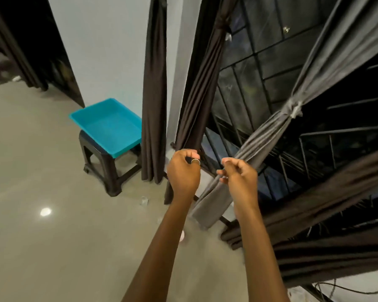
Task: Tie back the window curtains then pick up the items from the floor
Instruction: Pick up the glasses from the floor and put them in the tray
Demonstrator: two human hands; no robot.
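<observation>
A grey curtain (260, 144) hangs bunched, with a knot (292, 107) at mid-height. A dark brown curtain (196, 101) to its left is gathered higher up at a tie (220, 27). My left hand (183, 171), wearing a ring, has its fingers curled just in front of the brown curtain's lower end, with nothing visible in it. My right hand (238, 175) is loosely curled in front of the grey curtain's lower part, and no grip on the cloth shows. On the floor lie a small clear item (144, 200) and a pale pink item (182, 235), half hidden by my left forearm.
A blue tray (100, 118) sits on a dark plastic stool (107, 171) by the wall. Another brown curtain (154, 105) hangs beside it. A loose dark curtain (314, 210) sags at the lower right over the barred window (260, 62). Cables (358, 288) lie at the bottom right.
</observation>
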